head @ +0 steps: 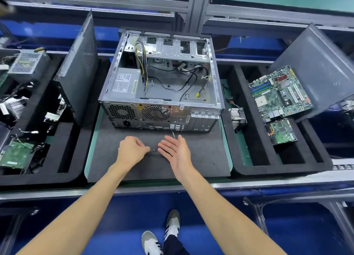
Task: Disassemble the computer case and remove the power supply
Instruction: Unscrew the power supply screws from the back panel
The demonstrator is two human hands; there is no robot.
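The left hand [132, 151] hovers over the grey mat [115, 164], fingers curled with the tips drawn together; whether they pinch anything I cannot tell. At its three o'clock a small screw [154, 150] lies loose, just before the right hand [175, 151], which is spread palm-up. Sweep the screw into that palm, judging by this. At twelve o'clock, the power supply [124, 84] sits in the case [162, 101], left rear corner.

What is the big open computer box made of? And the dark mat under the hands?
The computer case looks like bare sheet metal: grey, shiny, with punched holes and folded edges. The mat looks like soft dark foam or rubber: dull, no shine, slightly scuffed. I can't tell which for sure.
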